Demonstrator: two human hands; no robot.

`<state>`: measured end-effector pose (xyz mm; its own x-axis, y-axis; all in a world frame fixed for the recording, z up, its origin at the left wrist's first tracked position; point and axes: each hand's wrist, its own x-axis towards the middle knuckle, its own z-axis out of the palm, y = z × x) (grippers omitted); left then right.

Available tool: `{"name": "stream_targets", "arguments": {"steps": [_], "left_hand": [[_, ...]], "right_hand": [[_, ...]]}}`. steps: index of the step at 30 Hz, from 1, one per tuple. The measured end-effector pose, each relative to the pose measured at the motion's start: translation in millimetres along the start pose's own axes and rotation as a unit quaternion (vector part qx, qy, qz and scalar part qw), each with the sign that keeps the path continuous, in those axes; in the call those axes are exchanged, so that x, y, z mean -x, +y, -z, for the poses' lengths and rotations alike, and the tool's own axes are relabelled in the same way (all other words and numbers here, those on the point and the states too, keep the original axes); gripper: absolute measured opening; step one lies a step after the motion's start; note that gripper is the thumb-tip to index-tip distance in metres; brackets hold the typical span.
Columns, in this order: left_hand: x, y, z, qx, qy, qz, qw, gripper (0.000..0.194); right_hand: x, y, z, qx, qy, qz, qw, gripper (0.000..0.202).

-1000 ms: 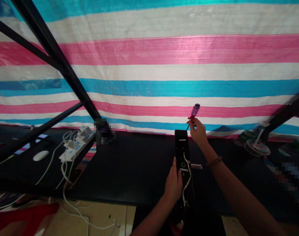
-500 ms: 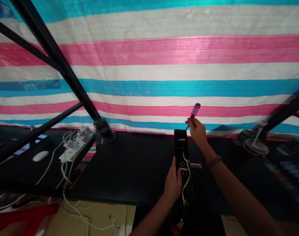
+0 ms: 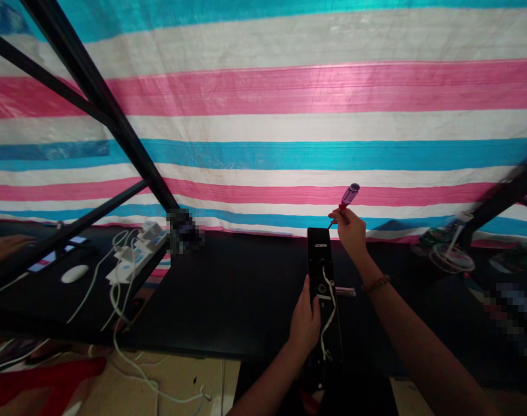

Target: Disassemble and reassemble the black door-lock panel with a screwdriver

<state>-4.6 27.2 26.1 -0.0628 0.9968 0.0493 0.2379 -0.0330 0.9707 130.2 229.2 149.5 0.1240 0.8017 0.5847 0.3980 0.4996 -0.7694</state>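
A long black device housing, with a white cable running down its face, lies on the black table with its near end over the edge. My left hand is closed around its left side, the fingers along the edge. In my right hand is a screwdriver with a clear purple handle, pinched low near its red collar. The handle leans up and to the right. Its tip meets, or is very close to, the far right corner of the housing; the exact contact is too small to see.
Thin sticks lie right of the housing. Further right stands a lidded cup with a straw. Leftward are a white power strip with plugs and cables, a white mouse and a phone. Another person's hand is at far left.
The screwdriver's handle has tilted further right, and my right hand has shifted slightly that way. My left hand and the housing stay put. Another person's hand has appeared at far left.
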Motion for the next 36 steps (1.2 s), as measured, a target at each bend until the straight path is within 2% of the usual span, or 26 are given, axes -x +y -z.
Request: {"name": "stream_targets", "arguments": {"steps": [6, 13, 20, 25, 29, 36], "left_hand": [[0.2, -0.5, -0.8, 0.008, 0.005, 0.004, 1.000, 0.062], [0.1, 1.1, -0.3, 0.005, -0.002, 0.007, 1.000, 0.063], [1.6, 2.3, 0.6, 0.001, -0.002, -0.003, 1.000, 0.062], [1.7, 4.9, 1.5, 0.006, -0.003, 0.002, 1.000, 0.063], [1.8, 2.8, 1.0, 0.022, 0.003, 0.005, 1.000, 0.062], [1.2, 0.8, 0.1, 0.010, 0.006, -0.001, 1.000, 0.062]], "right_hand": [[-0.7, -5.8, 1.2, 0.022, -0.035, 0.022, 0.999, 0.031], [1.5, -5.3, -2.6, 0.008, 0.013, -0.009, 1.000, 0.027], [-0.3, -5.0, -3.2, 0.005, -0.060, 0.031, 0.998, 0.034], [3.0, -3.1, -7.2, 0.005, -0.027, 0.011, 1.000, 0.027], [3.9, 0.8, -9.3, -0.020, -0.004, -0.018, 1.000, 0.031], [1.8, 1.3, -6.2, 0.012, -0.045, 0.021, 0.999, 0.033]]}}
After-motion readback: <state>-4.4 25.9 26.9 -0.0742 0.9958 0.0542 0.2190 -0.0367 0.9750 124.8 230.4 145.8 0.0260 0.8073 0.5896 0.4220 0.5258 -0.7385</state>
